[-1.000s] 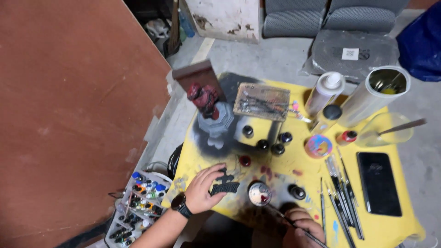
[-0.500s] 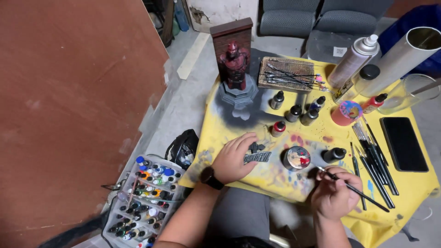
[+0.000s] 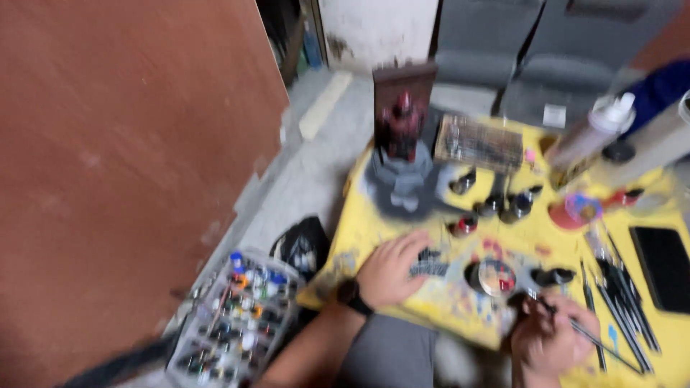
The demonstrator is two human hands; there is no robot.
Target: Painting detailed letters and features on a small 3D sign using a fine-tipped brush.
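From my feed I see a red figurine (image 3: 399,123) at the yellow table's (image 3: 374,215) far edge, a clear box of paint bottles (image 3: 233,316) on the floor left of it, and a dark phone (image 3: 665,267) far right of it.

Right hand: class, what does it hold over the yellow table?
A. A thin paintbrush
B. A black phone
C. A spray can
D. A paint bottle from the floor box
A: the right hand grips a thin paintbrush whose handle runs out to the right, while the spray can and phone lie untouched on the table, and the box of bottles sits on the floor.
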